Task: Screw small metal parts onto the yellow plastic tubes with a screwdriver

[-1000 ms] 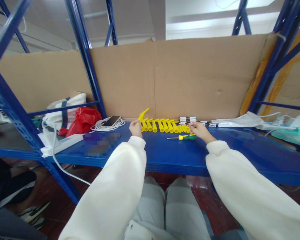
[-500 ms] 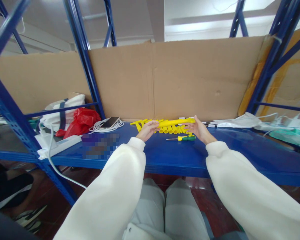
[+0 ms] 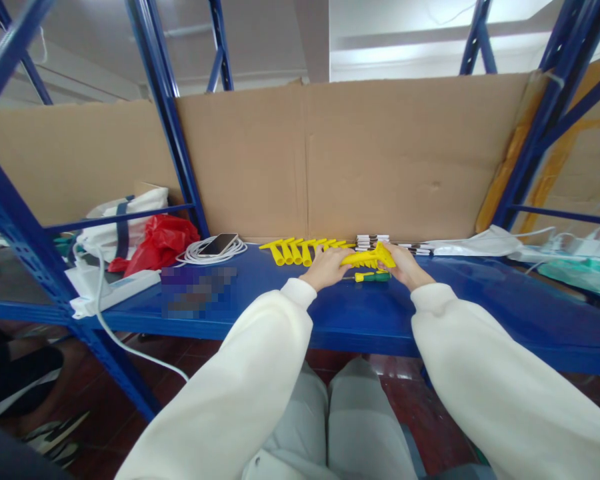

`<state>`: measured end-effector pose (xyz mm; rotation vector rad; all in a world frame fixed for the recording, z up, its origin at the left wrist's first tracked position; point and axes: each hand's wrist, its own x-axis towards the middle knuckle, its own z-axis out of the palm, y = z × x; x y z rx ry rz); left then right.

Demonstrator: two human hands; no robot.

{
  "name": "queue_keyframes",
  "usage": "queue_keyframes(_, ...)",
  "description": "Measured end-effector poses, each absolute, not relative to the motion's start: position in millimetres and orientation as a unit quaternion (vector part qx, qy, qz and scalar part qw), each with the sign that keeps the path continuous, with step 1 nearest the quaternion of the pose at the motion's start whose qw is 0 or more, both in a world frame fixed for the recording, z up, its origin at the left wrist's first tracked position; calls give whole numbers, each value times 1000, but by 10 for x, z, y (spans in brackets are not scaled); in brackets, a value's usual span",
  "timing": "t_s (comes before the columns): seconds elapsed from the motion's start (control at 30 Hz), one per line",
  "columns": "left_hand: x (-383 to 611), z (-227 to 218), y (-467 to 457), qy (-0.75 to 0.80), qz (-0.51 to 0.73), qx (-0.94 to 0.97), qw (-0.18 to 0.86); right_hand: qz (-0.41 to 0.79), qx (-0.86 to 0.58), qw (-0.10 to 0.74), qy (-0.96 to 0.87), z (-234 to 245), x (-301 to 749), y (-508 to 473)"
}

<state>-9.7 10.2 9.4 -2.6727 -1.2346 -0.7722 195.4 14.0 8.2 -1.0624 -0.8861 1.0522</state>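
Between my two hands is a yellow plastic piece [image 3: 363, 258], held just above the blue shelf; it has a tube-like handle and a wider end. My left hand [image 3: 327, 265] is closed around the handle end. The fingers of my right hand [image 3: 401, 265] grip the wider end. Behind my hands lies a row of several similar yellow T-shaped pieces [image 3: 293, 251], their round ends facing me; my hands hide part of the row. Just below the held piece lies a screwdriver [image 3: 373, 277] with a yellow and green handle, its shaft partly covered by my left hand.
Small black-and-white items [image 3: 373, 240] are stacked by the cardboard panel [image 3: 405, 153]. To the right lies a white bag [image 3: 480, 242]. On the left are a phone [image 3: 219, 244] on coiled white cable, a red plastic bag [image 3: 163, 239] and a power strip [image 3: 125, 290]. Blue posts frame the shelf.
My left hand has moved right, closer to my right hand. The yellow piece has turned, its wider end now at my right hand and tilted toward me. More of the row shows.
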Motion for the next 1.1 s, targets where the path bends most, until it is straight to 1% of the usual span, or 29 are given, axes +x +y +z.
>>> queue_keyframes(0.07,46,119,35,-407,-234,-880,75,471,-452,635,-414,69,1941,137)
queue_keyframes(0.17,184,142,-6,-417,-234,-874,87,484,-429,606,-464,44,1937,143)
queue_keyframes(0.27,205,160,-18,-447,-247,-856,82,448,-432,596,-508,14,1998,183)
queue_keyframes(0.33,163,171,-23,-477,-248,-839,83,381,-470,603,-520,-12,2072,235)
queue_keyframes(0.4,93,174,-21,-509,-242,-821,92,287,-529,596,-532,-39,2152,291)
queue_keyframes(0.5,-28,144,14,-542,-220,-804,106,134,-598,531,-585,-66,2244,342)
queue_keyframes(0.6,-127,77,84,-545,-213,-805,96,49,-653,453,-605,-61,2301,328)
queue_keyframes(0.7,-176,1,155,-543,-230,-805,68,11,-732,408,-546,-44,2368,282)
queue_keyframes(0.83,-178,-68,210,-538,-263,-801,7,-8,-814,381,-438,-76,2486,251)
queue_keyframes(0.93,-167,-97,230,-548,-272,-790,-33,-11,-840,364,-401,-139,2555,264)
queue_keyframes(1.1,-164,-117,237,-551,-285,-783,-47,-17,-854,342,-391,-201,2617,289)
